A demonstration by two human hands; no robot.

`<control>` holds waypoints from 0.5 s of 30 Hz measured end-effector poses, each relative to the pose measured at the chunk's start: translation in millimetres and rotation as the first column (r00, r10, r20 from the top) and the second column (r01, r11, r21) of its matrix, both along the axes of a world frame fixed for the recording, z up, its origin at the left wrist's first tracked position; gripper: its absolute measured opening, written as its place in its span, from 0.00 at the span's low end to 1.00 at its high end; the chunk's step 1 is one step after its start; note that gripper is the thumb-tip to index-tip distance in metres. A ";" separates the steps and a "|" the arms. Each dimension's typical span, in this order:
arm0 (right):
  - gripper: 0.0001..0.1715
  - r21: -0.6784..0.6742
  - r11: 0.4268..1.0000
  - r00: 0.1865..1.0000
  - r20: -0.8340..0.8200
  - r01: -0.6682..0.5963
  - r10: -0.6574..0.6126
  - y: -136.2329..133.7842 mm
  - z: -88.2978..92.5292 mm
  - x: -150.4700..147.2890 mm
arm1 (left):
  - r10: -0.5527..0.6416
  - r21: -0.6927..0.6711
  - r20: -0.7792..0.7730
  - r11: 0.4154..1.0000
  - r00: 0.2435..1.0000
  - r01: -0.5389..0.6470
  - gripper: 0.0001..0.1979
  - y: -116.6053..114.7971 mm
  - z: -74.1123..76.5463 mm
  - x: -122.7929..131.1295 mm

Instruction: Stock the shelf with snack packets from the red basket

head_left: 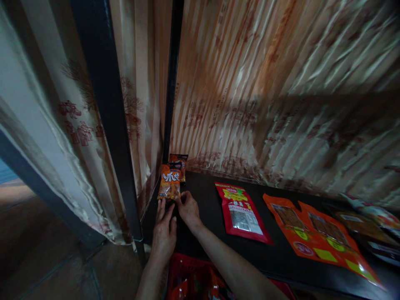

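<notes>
A small orange snack packet point(169, 182) stands upright at the left end of a black shelf point(281, 254), with a second similar packet point(180, 163) just behind it. My left hand point(164, 231) lies below the front packet, its fingers stretched out and touching the packet's bottom left corner. The fingers of my right hand point(188, 208) are curled and pinch the packet's bottom right corner.
A red packet point(242, 213) lies flat on the shelf to the right, then a long orange packet point(315, 235) and darker packets point(368, 225) at the far right. Striped curtains hang behind and to the left. Black posts point(103, 104) frame the shelf. A red basket point(193, 279) sits below.
</notes>
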State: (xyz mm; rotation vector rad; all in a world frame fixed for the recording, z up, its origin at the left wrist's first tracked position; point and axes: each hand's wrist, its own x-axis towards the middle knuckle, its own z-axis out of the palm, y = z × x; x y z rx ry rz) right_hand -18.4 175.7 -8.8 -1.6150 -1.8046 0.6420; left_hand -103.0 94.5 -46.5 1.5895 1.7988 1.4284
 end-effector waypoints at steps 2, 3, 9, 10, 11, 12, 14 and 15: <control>0.07 -0.016 1.000 0.993 0.122 0.000 0.002 -1.9 2.5 1.6 | 0.015 0.018 0.011 1.000 1.000 -0.015 0.21 0.6 -1.2 -0.1; 0.08 -0.020 1.000 0.985 0.174 -0.007 0.010 -2.8 3.3 2.7 | 0.020 0.027 0.011 0.999 1.000 -0.020 0.21 0.8 -1.9 -0.7; 0.16 -0.052 0.998 0.986 0.157 -0.044 0.052 -4.0 6.7 14.4 | -0.001 0.031 -0.078 1.000 0.997 0.004 0.22 0.2 -7.1 -9.1; 0.18 -0.042 0.998 0.994 0.100 -0.036 0.040 -0.8 7.0 17.6 | 0.002 0.033 -0.092 0.999 0.996 0.001 0.22 0.7 -6.9 -9.4; 0.20 -0.019 1.000 0.999 0.026 -0.024 0.024 4.5 7.2 20.9 | 0.006 0.041 -0.106 0.999 0.994 -0.002 0.22 1.6 -5.9 -8.8; 0.21 0.011 1.000 0.998 -0.062 -0.006 0.007 12.1 7.3 24.0 | 0.016 0.054 -0.117 0.999 0.993 -0.010 0.23 3.1 -4.0 -7.4; 0.22 0.075 0.997 0.964 -0.266 0.030 -0.009 33.6 6.9 28.1 | 0.039 0.081 -0.137 0.996 0.990 -0.028 0.24 8.0 2.1 -3.1; 0.22 0.092 0.995 0.935 -0.353 0.042 -0.007 46.6 6.4 28.7 | 0.054 0.093 -0.144 0.995 0.988 -0.041 0.24 11.1 5.7 -0.7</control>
